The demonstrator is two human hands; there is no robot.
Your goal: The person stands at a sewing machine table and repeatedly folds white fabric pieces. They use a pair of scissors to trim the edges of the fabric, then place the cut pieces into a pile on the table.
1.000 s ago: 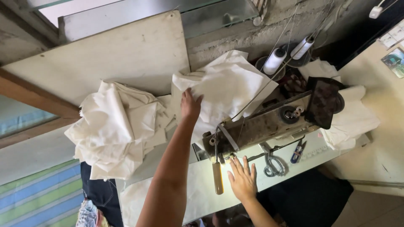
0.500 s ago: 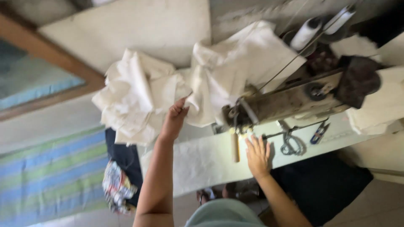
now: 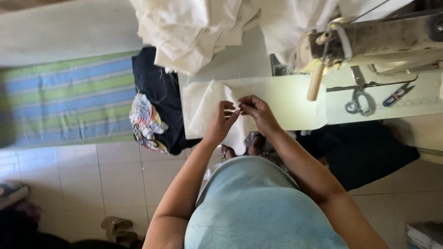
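Both hands meet over the near edge of the surface (image 3: 295, 99), just left of the sewing machine (image 3: 369, 44). Landmark for all places below: the sewing machine.

Left hand (image 3: 221, 121): grip pinched on a piece of white cloth (image 3: 207, 108), thumb and fingertips closed on its edge. Right hand (image 3: 258, 113): grip likewise pinched on the same cloth, fingertips nearly touching those of the left hand. The cloth is held between the two hands, below and left of the machine's head; its left part lies on the corner of the surface and a flap hangs over the near edge.

A wooden handle (image 3: 315, 83) hangs down from the machine's left end, just right of the right hand. Scissors (image 3: 357, 101) lie on the surface under the machine's arm, and a small thread snip (image 3: 397, 94) lies just right of them (blue and red grips, blades hard to make out).

A heap of white fabric (image 3: 184, 32) is piled to the left of the machine, above the hands. Dark cloth (image 3: 154, 87) with a colourful printed patch hangs down further left, beyond the surface's end. A striped blue and green mat (image 3: 64, 101) lies on the floor, well left of the machine. Tiled floor (image 3: 92, 184) below it.
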